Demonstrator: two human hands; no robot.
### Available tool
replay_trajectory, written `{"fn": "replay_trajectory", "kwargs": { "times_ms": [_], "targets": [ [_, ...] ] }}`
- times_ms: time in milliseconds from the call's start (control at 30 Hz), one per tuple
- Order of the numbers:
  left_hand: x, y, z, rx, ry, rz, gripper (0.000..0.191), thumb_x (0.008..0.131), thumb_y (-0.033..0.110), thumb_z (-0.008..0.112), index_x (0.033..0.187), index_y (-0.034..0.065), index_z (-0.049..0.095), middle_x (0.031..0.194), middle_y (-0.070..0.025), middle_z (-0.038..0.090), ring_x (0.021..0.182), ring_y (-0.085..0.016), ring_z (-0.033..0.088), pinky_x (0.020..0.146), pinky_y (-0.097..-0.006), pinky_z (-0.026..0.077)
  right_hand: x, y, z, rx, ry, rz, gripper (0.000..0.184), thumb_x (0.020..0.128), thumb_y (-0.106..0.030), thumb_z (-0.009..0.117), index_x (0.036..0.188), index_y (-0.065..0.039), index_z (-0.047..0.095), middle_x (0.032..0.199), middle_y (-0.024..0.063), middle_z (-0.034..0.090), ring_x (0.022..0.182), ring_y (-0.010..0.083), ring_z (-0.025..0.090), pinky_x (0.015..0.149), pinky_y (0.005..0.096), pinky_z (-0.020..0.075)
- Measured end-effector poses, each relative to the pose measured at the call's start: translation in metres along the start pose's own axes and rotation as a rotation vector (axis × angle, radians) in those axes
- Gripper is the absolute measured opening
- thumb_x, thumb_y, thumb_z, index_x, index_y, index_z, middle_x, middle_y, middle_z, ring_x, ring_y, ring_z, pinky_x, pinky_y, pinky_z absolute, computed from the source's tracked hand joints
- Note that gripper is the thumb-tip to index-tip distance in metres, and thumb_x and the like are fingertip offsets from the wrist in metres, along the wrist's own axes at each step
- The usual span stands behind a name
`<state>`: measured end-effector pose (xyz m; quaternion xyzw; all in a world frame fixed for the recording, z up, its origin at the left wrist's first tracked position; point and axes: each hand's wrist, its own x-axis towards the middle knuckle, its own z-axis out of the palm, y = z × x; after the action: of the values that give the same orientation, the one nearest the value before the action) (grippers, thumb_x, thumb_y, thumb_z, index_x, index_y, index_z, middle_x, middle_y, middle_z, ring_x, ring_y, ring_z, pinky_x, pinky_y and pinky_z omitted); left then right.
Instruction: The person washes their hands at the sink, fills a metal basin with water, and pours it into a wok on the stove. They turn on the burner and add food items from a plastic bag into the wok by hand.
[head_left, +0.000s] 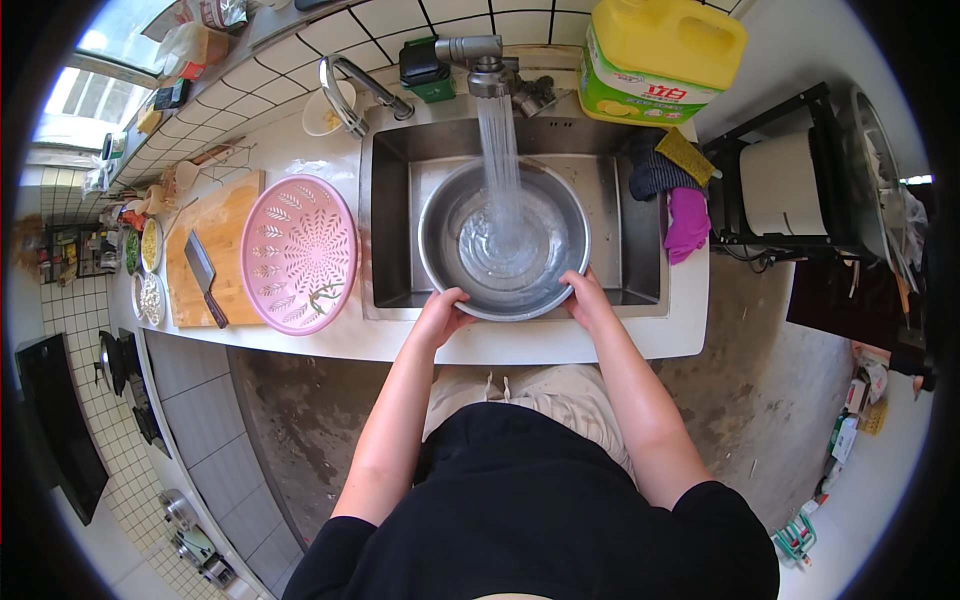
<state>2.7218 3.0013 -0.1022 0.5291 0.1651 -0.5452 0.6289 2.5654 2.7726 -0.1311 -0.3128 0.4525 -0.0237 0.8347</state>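
A round stainless steel basin (435, 240) is in the metal sink (390, 262), its near rim above the sink's front edge. My left hand (442, 316) grips the rim at the near left, thumb on top. On the near right, my right hand (587, 300) holds the same rim. Water falls in a spray from the faucet head (490, 81) into the basin, where a shallow layer of water ripples. A pink plastic colander (315, 240) with a few green strands in it stands on the counter left of the sink.
Left of the colander, a cleaver (201, 262) lies on a wooden cutting board (232, 225). A curved chrome faucet (360, 82) rises behind the sink. A yellow detergent jug (667, 52) stands at the back right, near a purple cloth (686, 225) and a yellow-green scouring pad (686, 156).
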Motion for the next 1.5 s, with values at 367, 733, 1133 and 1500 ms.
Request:
{"fn": "replay_trajectory", "kwargs": {
  "times_ms": [367,733,1133,1500],
  "targets": [
    [0.0038,-0.0019,-0.0047,-0.008,0.018,-0.009,0.038,0.083,0.007,0.047,0.120,-0.0005,0.043,0.113,-0.0163,0.056,0.102,-0.028,0.059,0.090,-0.0455,0.051,0.0039,0.0024,-0.0018,0.009,-0.022,-0.004,0.058,0.074,-0.005,0.053,0.130,-0.014,0.041,0.111,0.0049,0.052,0.097,0.0184,0.055,0.080,0.0337,0.0493],
    [0.0010,0.0006,0.0003,-0.017,0.005,-0.006,0.038,0.083,0.007,0.047,0.120,-0.0017,0.042,0.113,-0.0172,0.056,0.102,-0.029,0.059,0.091,-0.0453,0.050,0.0001,0.0003,0.0007,0.027,0.019,-0.016,0.048,0.074,-0.001,0.053,0.120,-0.011,0.047,0.105,0.0058,0.054,0.094,0.0196,0.057,0.082,0.0356,0.0508],
    [0.0016,0.0014,-0.0004,-0.012,-0.012,-0.010,0.037,0.084,0.006,0.046,0.119,-0.0024,0.043,0.114,-0.0172,0.055,0.104,-0.029,0.059,0.093,-0.0454,0.049,0.0016,0.0009,-0.0012,0.000,-0.003,0.013,0.056,0.074,-0.006,0.055,0.128,-0.015,0.043,0.110,0.0036,0.052,0.097,0.0185,0.054,0.081,0.0347,0.0489],
    [-0.0003,0.0018,0.0031,-0.026,0.009,-0.011,0.035,0.083,0.007,0.047,0.117,-0.0019,0.045,0.110,-0.0164,0.057,0.100,-0.028,0.060,0.090,-0.0435,0.051,0.0024,0.0004,-0.0008,0.018,0.007,0.007,0.050,0.074,-0.002,0.052,0.123,-0.011,0.045,0.107,0.0059,0.053,0.096,0.0204,0.056,0.082,0.0376,0.0503]
  ]
}}
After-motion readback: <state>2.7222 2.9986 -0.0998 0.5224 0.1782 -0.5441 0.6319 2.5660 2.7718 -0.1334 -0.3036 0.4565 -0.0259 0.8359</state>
